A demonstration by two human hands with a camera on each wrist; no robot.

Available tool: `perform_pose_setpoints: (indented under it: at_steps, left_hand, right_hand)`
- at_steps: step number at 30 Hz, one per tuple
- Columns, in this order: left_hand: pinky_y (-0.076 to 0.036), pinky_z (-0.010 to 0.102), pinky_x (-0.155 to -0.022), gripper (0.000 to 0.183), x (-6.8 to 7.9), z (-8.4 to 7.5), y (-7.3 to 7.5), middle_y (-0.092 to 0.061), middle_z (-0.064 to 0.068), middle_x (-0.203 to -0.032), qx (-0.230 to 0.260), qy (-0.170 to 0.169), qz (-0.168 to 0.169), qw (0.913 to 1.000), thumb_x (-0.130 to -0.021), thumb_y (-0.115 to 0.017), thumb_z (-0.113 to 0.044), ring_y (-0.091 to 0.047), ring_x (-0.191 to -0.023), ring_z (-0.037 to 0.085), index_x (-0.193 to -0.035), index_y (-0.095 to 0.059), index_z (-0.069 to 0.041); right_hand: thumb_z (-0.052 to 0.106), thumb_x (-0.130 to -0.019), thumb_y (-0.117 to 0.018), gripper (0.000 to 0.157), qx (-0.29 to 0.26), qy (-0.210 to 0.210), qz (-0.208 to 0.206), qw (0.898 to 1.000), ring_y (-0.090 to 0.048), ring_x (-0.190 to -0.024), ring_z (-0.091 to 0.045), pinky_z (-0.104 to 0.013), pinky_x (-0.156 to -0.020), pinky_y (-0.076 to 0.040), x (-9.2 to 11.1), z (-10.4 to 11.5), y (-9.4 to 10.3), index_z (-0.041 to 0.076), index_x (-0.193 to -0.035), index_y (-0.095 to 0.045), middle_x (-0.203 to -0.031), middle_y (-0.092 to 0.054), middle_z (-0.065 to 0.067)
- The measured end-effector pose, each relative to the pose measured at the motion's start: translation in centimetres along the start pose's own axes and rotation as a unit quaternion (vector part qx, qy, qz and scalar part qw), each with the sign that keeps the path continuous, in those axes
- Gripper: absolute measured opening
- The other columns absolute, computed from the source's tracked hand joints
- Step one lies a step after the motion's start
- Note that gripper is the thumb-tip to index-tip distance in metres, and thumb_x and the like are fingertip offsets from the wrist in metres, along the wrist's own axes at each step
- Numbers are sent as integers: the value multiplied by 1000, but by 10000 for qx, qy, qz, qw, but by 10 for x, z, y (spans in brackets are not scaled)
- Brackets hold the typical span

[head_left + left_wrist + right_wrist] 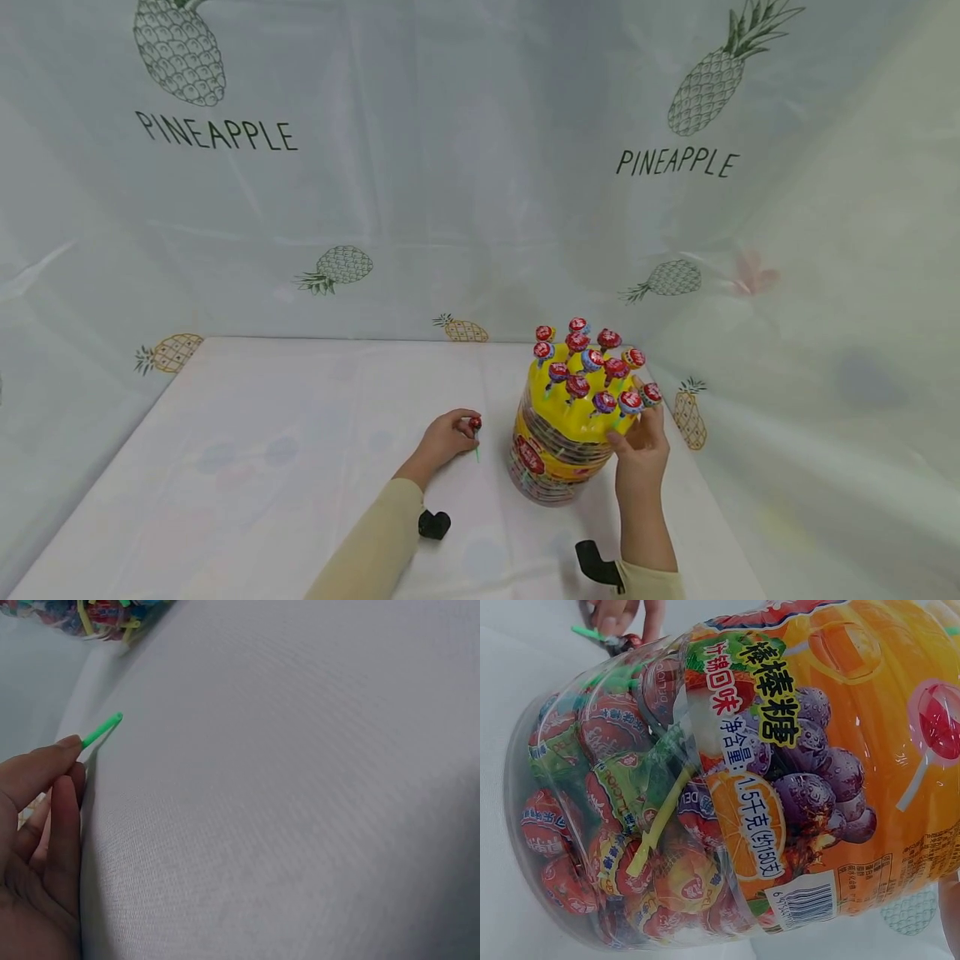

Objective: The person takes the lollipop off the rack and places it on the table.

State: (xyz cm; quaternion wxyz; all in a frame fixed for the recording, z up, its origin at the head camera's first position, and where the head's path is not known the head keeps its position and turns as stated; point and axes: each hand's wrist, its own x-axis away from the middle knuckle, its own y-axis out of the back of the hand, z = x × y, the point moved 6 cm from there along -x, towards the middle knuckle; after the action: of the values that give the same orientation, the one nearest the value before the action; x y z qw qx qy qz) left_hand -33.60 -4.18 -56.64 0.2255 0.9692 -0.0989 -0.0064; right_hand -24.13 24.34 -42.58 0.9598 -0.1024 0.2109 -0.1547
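Note:
My left hand [447,437] pinches a lollipop [476,423] with a dark red wrapper, just above the table. Its green stick [101,730] points away from the fingertips in the left wrist view, where the candy end is hidden. To the right stands a clear plastic jar [577,900] full of wrapped lollipops, with a yellow fruit-printed label [810,787]. Several lollipops [577,386] stand upright on their sticks in the yellow lid [555,408]. My right hand [645,446] grips the jar's upper right side, thumb in front; its other fingers are partly hidden behind lollipops.
A white cloth covers the table [300,467]. Behind it hangs a pale curtain [465,167] with pineapple prints, continuing along the right side. Black wrist mounts [434,525] sit beside both sleeves.

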Motion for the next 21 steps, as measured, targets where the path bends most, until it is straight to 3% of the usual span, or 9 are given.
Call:
perform_pose_setpoints:
  at_steps: [8, 21]
  left_hand:
    - [-46, 29, -71, 45, -2, 1, -1, -61, -4, -75, -73, 33, 52, 10000, -78, -80, -4, -53, -67, 11, -120, -67, -9]
    - [-48, 34, -75, 52, 4, -1, 0, -61, -4, -77, -58, 115, -81, 9999, -79, -79, -5, -54, -68, 12, -127, -62, -10]
  right_hand:
    - [5, -91, -62, 52, -109, 91, 71, 9999, -39, -132, -27, -24, -95, -45, 0, 0, 0, 6, -142, -50, -144, -35, -5]
    - [7, -92, -62, 52, -59, 163, 102, 9998, -38, -133, -26, -23, -95, -45, 0, 0, 0, 9, -143, -50, -145, -35, -6]
